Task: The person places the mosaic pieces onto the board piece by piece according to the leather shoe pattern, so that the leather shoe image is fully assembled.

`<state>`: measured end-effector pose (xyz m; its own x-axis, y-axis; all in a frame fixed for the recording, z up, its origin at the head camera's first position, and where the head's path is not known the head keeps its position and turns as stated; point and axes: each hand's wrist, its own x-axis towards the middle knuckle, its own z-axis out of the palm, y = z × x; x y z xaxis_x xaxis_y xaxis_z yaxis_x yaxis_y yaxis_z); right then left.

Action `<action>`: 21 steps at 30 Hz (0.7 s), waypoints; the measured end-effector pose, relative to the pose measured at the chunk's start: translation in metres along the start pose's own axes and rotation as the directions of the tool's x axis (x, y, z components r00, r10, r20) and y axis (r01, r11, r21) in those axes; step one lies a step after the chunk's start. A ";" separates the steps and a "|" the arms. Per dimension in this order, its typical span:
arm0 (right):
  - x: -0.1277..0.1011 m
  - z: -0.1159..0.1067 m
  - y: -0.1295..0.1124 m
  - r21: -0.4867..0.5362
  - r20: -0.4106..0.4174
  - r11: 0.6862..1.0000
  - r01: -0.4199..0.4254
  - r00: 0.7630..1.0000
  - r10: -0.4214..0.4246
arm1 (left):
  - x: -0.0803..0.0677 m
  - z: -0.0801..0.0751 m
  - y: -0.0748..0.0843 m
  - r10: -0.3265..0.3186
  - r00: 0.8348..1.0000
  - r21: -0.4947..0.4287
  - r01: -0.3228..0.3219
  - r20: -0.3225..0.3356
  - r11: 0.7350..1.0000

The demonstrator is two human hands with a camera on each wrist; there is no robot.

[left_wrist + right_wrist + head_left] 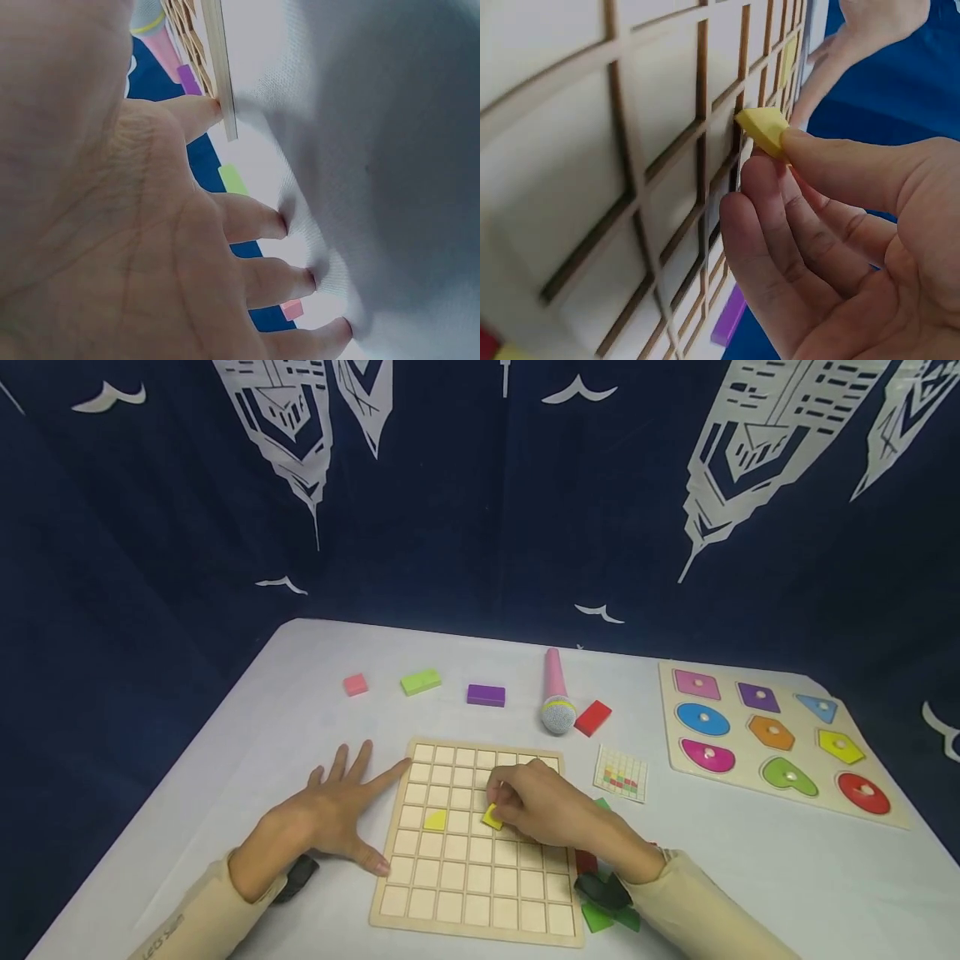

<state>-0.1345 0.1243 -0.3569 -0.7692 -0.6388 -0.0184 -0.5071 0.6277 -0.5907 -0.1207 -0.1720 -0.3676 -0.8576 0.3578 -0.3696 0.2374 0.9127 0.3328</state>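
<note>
The right hand (543, 810) has its grip closed on a small yellow piece (492, 817), pinched between the thumb and the curled fingers (795, 225); the wrist view shows the piece (763, 129) held at the fingertips just over the wooden lattice. The piece sits above the middle of the grid board (480, 843), a pale wooden tray of square cells lying flat on the table (787, 860). A second yellow piece (436, 820), rounded on top, lies in a cell just to the left of the held one.

The left hand (333, 814) holds nothing: its grip is open, fingers spread flat on the table, with the index fingertip and thumb touching the left edge of the grid board. In the left wrist view the fingertips (274, 223) press into the white cloth beside the board's edge (221, 75).

Green pieces (603, 914) and a red piece (586, 861) lie by the right forearm, near the board's lower right corner. A small pattern card (621, 773) rests just right of the board. Farther back stand a pink block (356, 684), a green block (420, 682), a purple block (486, 695), a pink toy microphone (557, 693) and a red block (592, 717). A shape puzzle board (780, 739) with coloured pegged shapes lies at the right side of the table.
</note>
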 end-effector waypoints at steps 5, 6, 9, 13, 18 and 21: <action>0.009 0.006 -0.004 -0.020 0.003 1.000 -0.005 1.000 0.005 | -0.001 0.000 0.000 0.012 1.000 -0.002 -0.012 -0.008 1.000; 0.010 0.007 -0.004 -0.024 0.007 1.000 -0.010 1.000 0.010 | 0.000 0.000 0.000 0.015 1.000 -0.006 -0.015 -0.010 1.000; 0.011 0.009 -0.004 -0.025 0.015 1.000 -0.011 1.000 0.011 | 0.000 0.000 0.001 0.017 1.000 -0.007 -0.017 -0.009 1.000; 0.010 0.013 -0.005 -0.043 0.016 0.999 0.001 1.000 -0.001 | 0.000 0.001 0.001 0.021 1.000 -0.008 -0.021 -0.009 1.000; 0.005 0.017 -0.011 -0.123 -0.007 0.992 -0.031 1.000 0.031 | 0.000 0.000 0.000 0.014 1.000 -0.011 -0.014 -0.003 1.000; -0.003 0.020 -0.016 -0.219 -0.013 0.975 -0.022 1.000 0.019 | 0.000 -0.001 0.000 0.012 1.000 -0.012 -0.012 -0.001 1.000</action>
<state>-0.1163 0.1069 -0.3637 -0.7839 -0.6206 -0.0193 -0.5632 0.7236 -0.3990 -0.1209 -0.1726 -0.3672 -0.8550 0.3689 -0.3646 0.2425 0.9057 0.3477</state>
